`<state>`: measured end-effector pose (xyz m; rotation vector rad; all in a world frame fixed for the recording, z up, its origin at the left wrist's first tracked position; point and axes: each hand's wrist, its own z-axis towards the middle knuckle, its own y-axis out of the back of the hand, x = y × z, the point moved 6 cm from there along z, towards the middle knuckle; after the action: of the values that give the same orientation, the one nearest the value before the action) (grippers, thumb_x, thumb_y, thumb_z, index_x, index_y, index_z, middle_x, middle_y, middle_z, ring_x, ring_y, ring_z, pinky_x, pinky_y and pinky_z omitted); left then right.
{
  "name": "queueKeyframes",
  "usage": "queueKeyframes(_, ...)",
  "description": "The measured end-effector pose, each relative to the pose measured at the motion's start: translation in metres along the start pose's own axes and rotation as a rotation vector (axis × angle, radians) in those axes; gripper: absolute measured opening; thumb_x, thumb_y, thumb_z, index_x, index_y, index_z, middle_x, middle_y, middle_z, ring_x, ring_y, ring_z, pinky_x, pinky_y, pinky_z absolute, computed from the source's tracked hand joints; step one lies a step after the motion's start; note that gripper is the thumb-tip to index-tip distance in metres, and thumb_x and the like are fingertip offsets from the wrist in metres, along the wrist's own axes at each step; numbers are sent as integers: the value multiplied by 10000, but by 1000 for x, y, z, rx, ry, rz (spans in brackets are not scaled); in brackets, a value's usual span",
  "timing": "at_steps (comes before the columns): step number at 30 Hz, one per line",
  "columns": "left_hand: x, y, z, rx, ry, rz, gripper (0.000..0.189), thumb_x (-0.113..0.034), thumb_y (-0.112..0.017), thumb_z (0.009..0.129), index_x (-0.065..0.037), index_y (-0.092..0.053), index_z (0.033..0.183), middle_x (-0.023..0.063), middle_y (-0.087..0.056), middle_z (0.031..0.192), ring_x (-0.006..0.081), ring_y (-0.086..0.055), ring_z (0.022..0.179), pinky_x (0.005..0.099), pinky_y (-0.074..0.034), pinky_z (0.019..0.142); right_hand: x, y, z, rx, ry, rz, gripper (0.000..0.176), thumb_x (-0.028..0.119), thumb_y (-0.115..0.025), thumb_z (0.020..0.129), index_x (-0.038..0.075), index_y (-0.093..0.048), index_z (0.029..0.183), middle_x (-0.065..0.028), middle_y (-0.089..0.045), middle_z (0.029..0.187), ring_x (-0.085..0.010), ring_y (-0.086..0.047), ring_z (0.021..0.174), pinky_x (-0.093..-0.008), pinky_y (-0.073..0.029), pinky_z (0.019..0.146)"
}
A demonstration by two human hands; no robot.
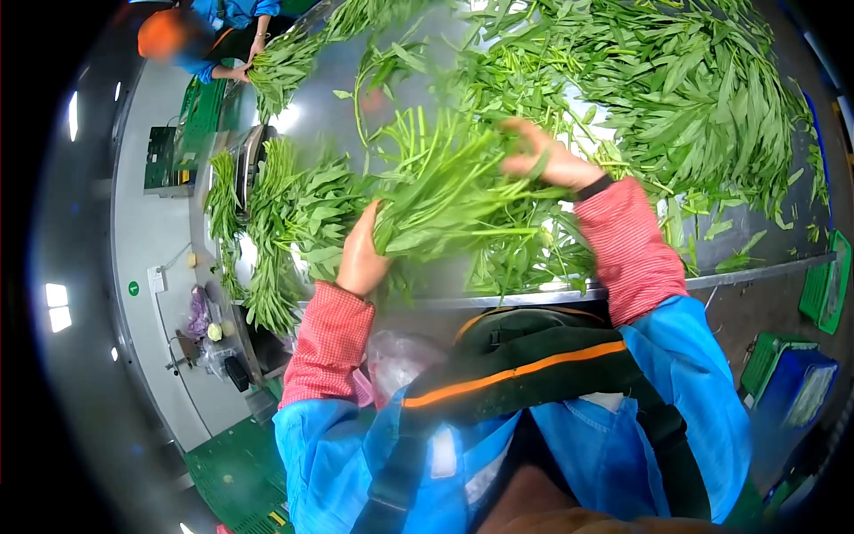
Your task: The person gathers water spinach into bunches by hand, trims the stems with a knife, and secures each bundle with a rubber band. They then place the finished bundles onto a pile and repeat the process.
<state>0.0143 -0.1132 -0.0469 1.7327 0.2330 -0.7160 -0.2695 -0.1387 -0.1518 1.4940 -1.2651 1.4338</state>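
Note:
A loose bunch of water spinach (440, 200) is in my left hand (360, 254), whose fingers go behind the stems and are mostly hidden. The bunch is held over the metal table (436, 280), its pale cut stems fanning upward and its leaves a little blurred. My right hand (547, 158) is at the right side of this bunch, fingers stretched out and apart, with leaves right at the fingertips. Below it lie more loose stems. To the left, tied-looking bunches (276, 191) lie side by side, close to my left hand.
A large heap of water spinach (685, 107) covers the table's right side. At the far left a co-worker (209, 44) in an orange cap handles another bunch (285, 71). Green crates (236, 472) stand at lower left; green and blue crates (801, 383) are at lower right.

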Motion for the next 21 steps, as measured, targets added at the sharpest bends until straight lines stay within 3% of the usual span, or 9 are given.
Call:
queueKeyframes(1, 0, -2, 3, -3, -28, 17, 605, 5, -688, 742, -20, -451, 1298, 189, -605, 1159, 301, -599, 1072, 339, -466, 912, 19, -31, -1, 125, 101, -181, 666, 295, -710, 811, 10, -422, 1340, -185, -571, 1211, -276, -511, 1161, -383, -396, 1006)
queueKeyframes(2, 4, -3, 3, -6, -52, 36, 606, 11, -688, 739, -22, -453, 1297, 184, -607, 1157, 293, -601, 1071, 335, -466, 911, 19, -49, -5, 262, -78, -291, 583, 277, -705, 811, -2, -496, 1277, -187, -571, 1211, -245, -521, 1149, -363, -423, 971)
queueKeyframes(4, 6, -1, 3, 7, -60, 29, 606, 26, -687, 733, -23, -459, 1292, 173, -612, 1155, 274, -603, 1070, 326, -466, 909, 21, -42, 2, 94, 247, -81, 379, 208, -707, 809, -20, -612, 1097, -89, -660, 986, -184, -608, 948, -304, -482, 854)
queueKeyframes(8, 29, 3, -7, 17, 20, -134, 612, 72, -676, 704, -31, -475, 1273, 139, -623, 1142, 227, -609, 1049, 303, -472, 894, 7, 52, -19, -236, -41, 310, 265, 214, -625, 875, 41, -595, 1073, -34, -651, 840, -58, -565, 578, -166, -398, 435)
queueKeyframes(11, 38, 4, -7, 7, -29, -60, 665, 91, -681, 675, -26, -460, 1291, 132, -627, 1127, 223, -613, 1030, 305, -479, 889, -3, 30, -17, -140, 20, 190, 502, 238, -653, 857, -24, -459, 1239, -102, -642, 1000, -131, -624, 706, -253, -493, 574)
queueKeyframes(13, 39, -1, -4, 21, -13, -108, 675, 86, -686, 672, -13, -450, 1297, 140, -627, 1118, 225, -613, 1027, 309, -479, 894, 42, -39, -32, 1, -63, -60, 657, 152, -644, 845, 106, -298, 1401, -122, -580, 1113, -168, -603, 638, -264, -503, 557)
queueKeyframes(15, 33, -6, -1, 47, -23, -135, 682, 96, -671, 670, 5, -435, 1304, 139, -616, 1140, 215, -598, 1053, 305, -466, 918, 21, -59, -16, -287, 642, -612, 519, 148, -660, 828, 91, -447, 1298, -96, -622, 978, -146, -590, 616, -254, -488, 533)
queueKeyframes(18, 33, -5, -5, 113, 32, -211, 685, 118, -640, 671, 5, -430, 1313, 125, -593, 1184, 199, -571, 1089, 299, -446, 942, 19, 3, 5, -420, 127, -175, 259, 169, -642, 853, 34, -593, 1068, -38, -629, 767, -94, -515, 482, -214, -408, 418)
queueKeyframes(21, 44, -3, -13, 193, 170, -384, 671, 119, -610, 690, -2, -423, 1323, 87, -573, 1207, 182, -546, 1103, 296, -419, 962, 24, 64, -21, -527, 28, 354, 218, 202, -606, 893, 30, -594, 1026, -1, -571, 679, -41, -427, 428, -168, -302, 364)
